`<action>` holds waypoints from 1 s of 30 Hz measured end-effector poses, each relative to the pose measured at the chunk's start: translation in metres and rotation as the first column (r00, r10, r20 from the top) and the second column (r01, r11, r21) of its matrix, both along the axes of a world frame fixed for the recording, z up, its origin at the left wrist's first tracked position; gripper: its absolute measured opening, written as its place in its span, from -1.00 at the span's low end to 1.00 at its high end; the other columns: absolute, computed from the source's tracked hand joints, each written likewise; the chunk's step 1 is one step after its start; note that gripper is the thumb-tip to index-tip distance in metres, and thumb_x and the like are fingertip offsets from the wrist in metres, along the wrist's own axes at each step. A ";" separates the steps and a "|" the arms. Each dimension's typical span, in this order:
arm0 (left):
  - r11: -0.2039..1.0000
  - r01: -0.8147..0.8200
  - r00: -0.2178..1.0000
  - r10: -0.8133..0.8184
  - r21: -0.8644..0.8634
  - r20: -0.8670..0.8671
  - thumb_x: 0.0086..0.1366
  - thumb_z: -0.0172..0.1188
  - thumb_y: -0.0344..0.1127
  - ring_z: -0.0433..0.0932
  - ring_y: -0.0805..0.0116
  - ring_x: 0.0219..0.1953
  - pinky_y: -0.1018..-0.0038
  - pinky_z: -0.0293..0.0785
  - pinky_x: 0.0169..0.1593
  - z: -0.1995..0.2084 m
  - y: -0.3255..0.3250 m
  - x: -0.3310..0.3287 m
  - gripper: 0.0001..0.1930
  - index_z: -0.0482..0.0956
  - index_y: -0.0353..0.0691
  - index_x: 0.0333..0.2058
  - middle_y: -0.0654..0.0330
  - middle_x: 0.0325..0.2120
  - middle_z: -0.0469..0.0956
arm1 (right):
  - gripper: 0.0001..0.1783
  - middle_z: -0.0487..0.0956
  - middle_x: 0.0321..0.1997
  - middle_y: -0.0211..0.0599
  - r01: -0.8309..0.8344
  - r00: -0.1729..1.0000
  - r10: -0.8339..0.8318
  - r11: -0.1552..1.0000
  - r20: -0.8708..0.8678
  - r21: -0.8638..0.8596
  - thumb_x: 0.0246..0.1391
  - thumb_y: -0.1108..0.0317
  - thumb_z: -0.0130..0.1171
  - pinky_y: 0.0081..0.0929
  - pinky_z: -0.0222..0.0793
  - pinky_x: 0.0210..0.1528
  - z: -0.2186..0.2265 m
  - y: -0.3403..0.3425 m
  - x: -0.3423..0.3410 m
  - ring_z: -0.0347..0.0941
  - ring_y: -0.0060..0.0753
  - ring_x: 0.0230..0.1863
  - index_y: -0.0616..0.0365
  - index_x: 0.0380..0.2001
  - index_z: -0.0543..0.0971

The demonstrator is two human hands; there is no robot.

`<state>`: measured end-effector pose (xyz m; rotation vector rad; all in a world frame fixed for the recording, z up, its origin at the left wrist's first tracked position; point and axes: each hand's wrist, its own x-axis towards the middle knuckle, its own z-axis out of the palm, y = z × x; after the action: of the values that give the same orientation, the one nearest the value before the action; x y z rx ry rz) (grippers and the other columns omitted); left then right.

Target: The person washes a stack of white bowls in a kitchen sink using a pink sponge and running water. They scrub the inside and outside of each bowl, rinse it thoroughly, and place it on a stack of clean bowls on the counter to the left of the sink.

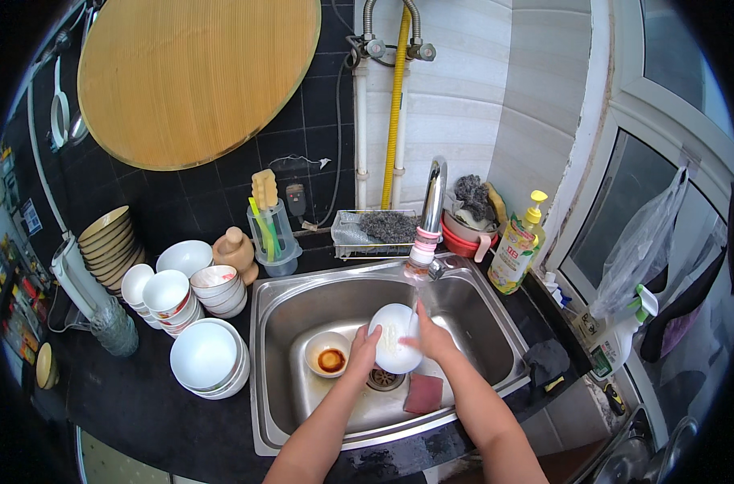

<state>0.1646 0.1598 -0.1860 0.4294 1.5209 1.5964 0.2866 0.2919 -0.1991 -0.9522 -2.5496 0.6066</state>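
Over the steel sink (258, 347), a white bowl (393, 323) is tilted with its inside facing up, whitish streaks showing in it. My left hand (364, 350) grips its left rim. At the right rim is my right hand (435, 337), fingers reaching over the edge into the bowl. Just above stands the chrome faucet (433, 194), its pink-and-white spout end (423, 248) over the bowl's far right side. To the left in the basin sits a small cream bowl (313, 349) with dark brown liquid. Below my right hand lies a reddish scouring pad (423, 394), near the drain (385, 379).
Left of the sink, stacked white bowls (204, 355), tan bowls (109, 242) and a wooden mortar (235, 252) stand on the black counter. Behind are a wire rack (359, 250) with scrubbers and a red basin (461, 242). A yellow soap bottle (518, 250) stands at right.
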 end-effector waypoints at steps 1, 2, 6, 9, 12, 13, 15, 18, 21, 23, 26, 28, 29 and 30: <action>0.998 0.034 0.999 -0.036 -0.047 -0.026 0.21 -0.02 -0.02 0.39 0.21 -0.06 0.17 0.44 -0.25 0.002 0.000 0.004 -0.43 0.12 -0.15 0.11 0.05 -0.03 0.31 | -0.10 0.30 0.04 0.15 0.088 0.992 -0.078 0.991 0.103 -0.099 -0.12 -0.13 0.09 -0.26 0.25 0.00 0.013 0.002 -0.003 0.32 -0.01 0.01 0.26 0.15 0.08; 1.000 -0.013 1.000 0.013 0.000 -0.017 0.22 -0.02 -0.06 0.38 0.20 -0.05 0.24 0.41 -0.19 0.000 -0.001 0.006 -0.45 0.12 -0.21 0.10 0.03 -0.03 0.32 | -0.13 0.41 -0.06 0.15 0.186 0.966 -0.145 0.965 0.213 -0.187 -0.12 -0.10 0.12 -0.26 0.31 -0.06 0.019 0.003 -0.005 0.40 0.01 -0.08 0.27 0.13 0.13; 0.950 -0.194 0.964 0.231 0.245 -0.133 0.23 -0.01 -0.17 0.34 0.19 -0.01 0.38 0.29 0.00 -0.025 0.013 0.004 -0.49 0.13 -0.35 0.06 -0.01 -0.04 0.32 | -0.33 0.53 -0.29 0.05 0.216 0.974 -0.224 0.919 0.014 -0.329 -0.13 -0.02 0.19 -0.26 0.37 -0.20 -0.019 -0.003 -0.014 0.50 -0.08 -0.27 0.22 -0.04 0.31; 0.900 -0.290 0.919 0.357 0.326 -0.167 0.23 0.00 -0.23 0.30 0.20 0.02 0.39 0.20 0.07 -0.030 0.011 -0.006 -0.50 0.12 -0.36 0.06 -0.02 -0.03 0.32 | -0.21 0.54 -0.37 -0.05 -0.087 0.996 0.075 0.760 -0.045 -0.644 -0.31 -0.10 0.29 -0.43 0.39 -0.38 -0.002 -0.020 -0.018 0.51 -0.28 -0.45 0.29 -0.12 0.33; 0.885 -0.291 0.912 0.371 0.362 -0.176 0.20 0.01 -0.34 0.30 0.20 0.01 0.39 0.19 0.07 -0.033 0.010 -0.009 -0.52 0.12 -0.36 0.06 -0.03 -0.03 0.31 | -0.24 0.54 -0.41 -0.17 -0.069 0.997 0.062 0.723 -0.034 -0.688 -0.37 -0.15 0.32 -0.52 0.38 -0.46 0.011 -0.019 -0.016 0.46 -0.43 -0.55 0.27 -0.22 0.42; 0.890 -0.260 0.915 0.351 0.376 -0.198 0.19 0.02 -0.37 0.30 0.20 0.01 0.39 0.19 0.07 -0.030 0.011 -0.005 -0.52 0.12 -0.36 0.06 -0.03 -0.04 0.31 | -0.26 0.54 -0.42 -0.19 0.062 0.997 -0.082 0.822 -0.010 -0.567 -0.37 -0.15 0.32 -0.52 0.38 -0.46 -0.019 -0.001 -0.016 0.45 -0.44 -0.56 0.25 -0.23 0.44; 0.890 -0.247 0.900 0.357 0.383 -0.249 0.17 0.02 -0.41 0.31 0.20 0.00 0.39 0.19 0.07 -0.025 0.011 0.001 -0.52 0.13 -0.35 0.06 -0.04 -0.05 0.31 | -0.30 0.53 -0.48 -0.24 0.267 0.961 -0.274 0.894 0.033 -0.360 -0.33 -0.15 0.30 -0.49 0.38 -0.44 -0.022 0.001 -0.017 0.42 -0.48 -0.57 0.22 -0.24 0.48; 0.891 -0.257 0.869 0.382 0.374 -0.314 0.16 0.01 -0.45 0.28 0.22 0.02 0.40 0.17 0.09 -0.024 0.012 0.005 -0.50 0.11 -0.35 0.07 -0.02 -0.02 0.28 | -0.32 0.53 -0.47 -0.24 -0.229 0.900 0.071 0.917 -0.430 -0.327 -0.30 -0.08 0.31 -0.47 0.38 -0.42 -0.049 -0.012 -0.028 0.43 -0.45 -0.54 0.22 -0.19 0.46; 0.898 -0.234 0.894 0.349 0.373 -0.280 0.15 0.00 -0.47 0.22 0.25 0.08 0.42 0.12 0.12 -0.037 0.011 -0.007 -0.48 0.08 -0.34 0.09 0.02 0.04 0.23 | -0.35 0.51 -0.41 -0.30 -0.351 0.916 0.115 0.695 -0.385 -0.627 -0.28 0.00 0.31 -0.49 0.37 -0.37 -0.008 -0.029 -0.029 0.41 -0.40 -0.48 0.18 -0.14 0.45; 0.897 -0.202 0.937 0.294 0.394 -0.188 0.14 0.02 -0.45 0.26 0.24 0.05 0.42 0.15 0.10 -0.039 0.014 -0.011 -0.47 0.10 -0.32 0.09 0.03 0.02 0.26 | -0.40 0.54 -0.40 -0.23 -0.192 0.969 0.081 0.843 -0.234 -0.502 -0.23 0.03 0.27 -0.45 0.36 -0.32 -0.010 -0.019 -0.019 0.45 -0.35 -0.42 0.21 -0.16 0.45; 0.978 -0.038 0.998 0.028 0.205 0.051 0.11 0.04 -0.40 0.39 0.22 -0.08 0.37 0.32 -0.03 -0.008 0.002 -0.011 -0.49 0.16 -0.30 0.06 -0.01 -0.08 0.36 | -0.49 0.55 -0.40 -0.11 0.252 0.962 -0.262 0.959 -0.071 -0.128 -0.15 0.07 0.21 -0.38 0.37 -0.34 -0.013 0.001 -0.010 0.50 -0.29 -0.42 0.25 -0.21 0.46; 0.995 0.080 0.991 -0.086 0.058 0.098 0.06 0.11 -0.27 0.41 0.19 -0.09 0.28 0.46 -0.20 -0.002 -0.004 -0.014 -0.43 0.18 -0.26 0.06 -0.02 -0.08 0.35 | -0.52 0.54 -0.36 0.00 0.164 0.986 -0.166 0.973 0.003 -0.164 -0.12 0.08 0.16 -0.30 0.35 -0.22 0.006 -0.003 -0.005 0.49 -0.12 -0.30 0.24 -0.20 0.46; 0.996 0.081 0.988 -0.086 0.041 0.131 0.04 0.14 -0.26 0.41 0.17 -0.09 0.26 0.48 -0.23 -0.002 -0.005 -0.014 -0.39 0.15 -0.25 0.07 -0.02 -0.08 0.33 | -0.53 0.53 -0.34 0.05 0.121 0.992 -0.116 0.975 0.038 -0.184 -0.10 0.09 0.14 -0.26 0.34 -0.17 0.012 -0.005 -0.003 0.48 -0.04 -0.24 0.24 -0.20 0.46; 0.996 0.090 0.982 -0.093 0.025 0.162 0.01 0.17 -0.24 0.41 0.16 -0.09 0.24 0.50 -0.27 -0.001 -0.005 -0.012 -0.34 0.12 -0.25 0.08 -0.02 -0.07 0.32 | -0.56 0.54 -0.38 0.02 0.109 0.992 -0.120 0.969 -0.033 -0.223 -0.09 0.11 0.14 -0.28 0.36 -0.25 0.003 -0.003 -0.002 0.49 -0.13 -0.30 0.26 -0.24 0.47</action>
<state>0.1521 0.1548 -0.1872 0.3636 1.3458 1.5355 0.2842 0.2892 -0.1965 -1.1362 -2.4024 0.8805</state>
